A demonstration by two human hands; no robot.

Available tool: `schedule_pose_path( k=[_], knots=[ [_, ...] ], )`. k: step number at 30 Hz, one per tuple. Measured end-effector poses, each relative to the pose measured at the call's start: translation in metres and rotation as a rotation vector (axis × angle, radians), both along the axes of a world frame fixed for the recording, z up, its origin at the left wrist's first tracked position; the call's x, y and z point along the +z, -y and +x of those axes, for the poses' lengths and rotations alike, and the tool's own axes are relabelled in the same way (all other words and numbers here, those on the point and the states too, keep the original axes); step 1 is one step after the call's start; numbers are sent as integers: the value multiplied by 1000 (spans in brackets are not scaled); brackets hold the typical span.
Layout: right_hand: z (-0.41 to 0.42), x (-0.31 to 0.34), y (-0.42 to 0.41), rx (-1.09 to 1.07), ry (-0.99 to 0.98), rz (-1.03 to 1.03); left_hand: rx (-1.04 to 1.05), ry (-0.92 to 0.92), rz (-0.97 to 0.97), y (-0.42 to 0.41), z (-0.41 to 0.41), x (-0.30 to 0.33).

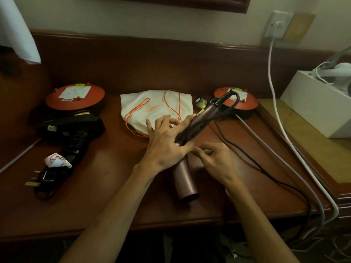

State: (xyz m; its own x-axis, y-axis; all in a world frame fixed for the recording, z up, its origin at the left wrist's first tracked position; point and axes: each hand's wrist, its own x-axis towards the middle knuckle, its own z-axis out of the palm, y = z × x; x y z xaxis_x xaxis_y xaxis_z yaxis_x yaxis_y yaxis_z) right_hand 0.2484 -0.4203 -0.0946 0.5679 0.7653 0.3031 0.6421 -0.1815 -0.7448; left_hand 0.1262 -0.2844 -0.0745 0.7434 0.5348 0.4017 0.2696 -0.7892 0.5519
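A rose-brown hair dryer (187,182) lies on the dark wooden desk (106,179), its barrel pointing toward me and its folding handle (204,119) angled up to the right. My left hand (167,141) grips the dryer where handle meets barrel, fingers spread over it. My right hand (214,158) sits just right of the barrel with fingers loosely curled, fingertips close to the left hand; nothing is plainly held in it. The dryer's black cord (266,169) runs right and off the desk's front edge. A white drawstring pouch (155,109) with orange cords lies behind my hands.
Two orange round socket reels, one at the left (75,96) and one at the right (245,102). A black hair dryer (70,141) with plug lies at left. A white box (311,105) stands at far right; white and grey cables (296,147) run down from the wall socket (278,24).
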Motion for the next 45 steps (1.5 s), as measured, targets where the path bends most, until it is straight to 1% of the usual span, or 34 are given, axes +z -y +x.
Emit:
schedule_pose_path(
  k=[2, 3, 4, 6, 8, 9, 10, 11, 13, 15, 17, 18, 21, 22, 23, 26, 29, 30, 31, 33, 35, 37, 39, 41, 43, 45],
  knots=[
    [-2, 6, -1, -97, 1, -100, -39, -7, -29, -1, -3, -1],
    [-2, 10, 0, -108, -37, -138, -57, 4, -37, -2, -4, -2],
    [-2, 15, 2, -92, -124, -169, -64, 32, -53, -2, -5, -4],
    [4, 22, 13, 6, -422, -223, -56, 108, -153, -1, -7, -7],
    [14, 26, 32, 150, -730, -272, -40, 189, -280, 0, -9, -8],
    [18, 27, 41, 203, -811, -298, -41, 212, -313, 1, -10, -9],
    [21, 28, 47, 227, -837, -332, -51, 219, -319, 1, -12, -10],
    [22, 27, 51, 219, -821, -369, -68, 214, -307, 2, -14, -11],
    [20, 26, 51, 130, -745, -408, -100, 204, -285, 2, -17, -12],
    [19, 24, 44, -2, -634, -384, -96, 209, -289, 1, -18, -10],
    [24, 24, 39, -72, -562, -367, -90, 206, -318, 1, -21, -8],
    [28, 25, 38, -55, -576, -377, -97, 204, -318, 0, -22, -8],
    [49, 31, 47, 125, -763, -459, -137, 225, -294, -4, -24, -10],
    [58, 34, 51, 174, -784, -502, -156, 218, -299, -5, -24, -10],
    [67, 38, 53, 202, -741, -560, -175, 196, -300, -6, -24, -8],
    [86, 48, 45, 202, -396, -729, -234, 111, -225, -5, -18, -2],
    [102, 53, 24, 199, -76, -705, -284, 31, -129, -2, -12, 3],
    [107, 56, 16, 194, 0, -706, -302, 7, -111, -1, -11, 4],
    [113, 58, 8, 185, 46, -719, -324, -16, -91, 1, -11, 5],
    [119, 70, -4, 166, 77, -752, -365, -54, -40, 3, -9, 6],
    [117, 85, -16, 173, 120, -704, -370, -77, 10, 4, -7, 9],
    [111, 100, -27, 195, 212, -653, -365, -91, 50, 6, -6, 11],
    [102, 110, -35, 238, 311, -614, -367, -104, 60, 7, -6, 13],
    [94, 118, -38, 255, 366, -578, -371, -129, 55, 8, -5, 14],
    [83, 130, -37, 274, 357, -556, -364, -174, 80, 10, -3, 16],
    [71, 151, -28, 317, 287, -568, -331, -219, 72, 13, 1, 18]
  ],
)
